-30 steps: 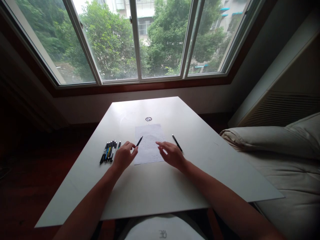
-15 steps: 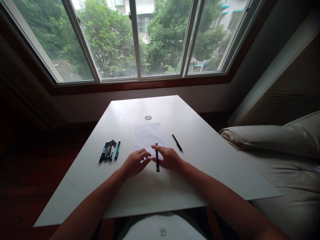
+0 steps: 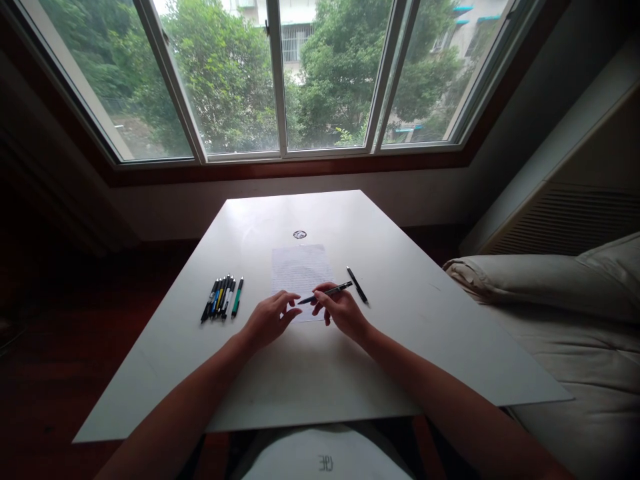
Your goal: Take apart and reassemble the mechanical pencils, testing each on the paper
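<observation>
My right hand (image 3: 341, 311) holds a dark pen (image 3: 327, 293) between thumb and fingers, above the lower right part of a sheet of paper (image 3: 299, 263). The pen's tip points left, toward my other hand. At the paper's lower left is my left hand (image 3: 270, 319), its thumb and fingers apart and nothing between them. The sheet is covered in lines of writing too small to read. Just beyond the right hand, a second dark pen (image 3: 357, 285) lies slanted on the white table (image 3: 280, 393).
Several pens (image 3: 217, 300) lie side by side on the left of the table, with a green and black pen (image 3: 237, 297) at their right. A small round black-and-white emblem (image 3: 299, 235) is beyond the paper. A padded beige seat (image 3: 560, 347) stands at the right.
The pen in my right hand has swung from upright in view to slanting, its tip now to the left. My left hand stays at about the same place.
</observation>
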A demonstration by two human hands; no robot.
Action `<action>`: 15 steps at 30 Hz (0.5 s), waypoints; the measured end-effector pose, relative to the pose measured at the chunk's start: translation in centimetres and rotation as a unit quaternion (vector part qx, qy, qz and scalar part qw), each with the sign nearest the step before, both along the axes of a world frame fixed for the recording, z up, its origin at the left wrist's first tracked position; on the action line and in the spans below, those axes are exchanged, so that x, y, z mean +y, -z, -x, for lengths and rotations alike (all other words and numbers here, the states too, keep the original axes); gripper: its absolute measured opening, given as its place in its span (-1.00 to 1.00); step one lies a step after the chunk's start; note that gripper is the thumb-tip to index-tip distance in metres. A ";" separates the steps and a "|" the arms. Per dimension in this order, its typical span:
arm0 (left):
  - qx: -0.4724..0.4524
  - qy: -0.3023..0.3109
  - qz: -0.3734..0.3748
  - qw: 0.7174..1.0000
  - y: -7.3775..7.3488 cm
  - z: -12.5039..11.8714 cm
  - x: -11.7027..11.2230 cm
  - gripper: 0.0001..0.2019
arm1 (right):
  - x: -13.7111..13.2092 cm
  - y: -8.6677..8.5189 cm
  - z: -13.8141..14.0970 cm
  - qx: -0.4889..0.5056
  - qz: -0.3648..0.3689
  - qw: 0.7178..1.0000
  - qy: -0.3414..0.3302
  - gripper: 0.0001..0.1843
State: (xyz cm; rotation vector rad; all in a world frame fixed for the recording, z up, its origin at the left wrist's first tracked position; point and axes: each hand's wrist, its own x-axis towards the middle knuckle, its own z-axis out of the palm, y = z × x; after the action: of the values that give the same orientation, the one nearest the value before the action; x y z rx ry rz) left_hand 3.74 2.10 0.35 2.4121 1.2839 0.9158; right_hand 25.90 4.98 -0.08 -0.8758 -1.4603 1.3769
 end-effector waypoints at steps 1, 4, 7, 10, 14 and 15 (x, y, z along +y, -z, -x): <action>0.000 0.004 -0.003 1.000 -0.1 0.0 0.0 -0.81 | 0.0 0.0 0.1 0.017 0.010 1.000 -0.015 -0.65; 0.003 0.002 -0.012 1.000 -0.2 -0.1 -0.1 -0.83 | -0.1 -0.2 0.1 0.047 0.031 0.997 -0.052 -0.64; 0.013 -0.007 -0.010 1.000 -0.3 0.0 -0.1 -0.82 | 0.1 -0.3 -0.1 0.060 0.048 0.995 -0.065 -0.64; 0.021 -0.004 -0.004 1.000 -0.3 0.0 -0.1 -0.80 | 0.3 -0.5 -0.4 0.073 0.068 0.993 -0.066 -0.63; 0.024 -0.004 -0.006 1.000 -0.4 -0.1 -0.2 -0.80 | 0.5 -0.5 -0.7 0.075 0.091 0.990 -0.078 -0.61; 0.024 -0.004 -0.007 1.000 -0.4 -0.1 -0.2 -0.80 | 0.5 -0.5 -0.7 0.073 0.094 0.989 -0.082 -0.60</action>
State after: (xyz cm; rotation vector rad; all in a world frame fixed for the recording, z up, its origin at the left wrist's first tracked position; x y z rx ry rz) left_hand 3.88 1.91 0.74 2.4555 1.3100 0.8766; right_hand 26.62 5.47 0.43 -0.7659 -1.3291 1.6882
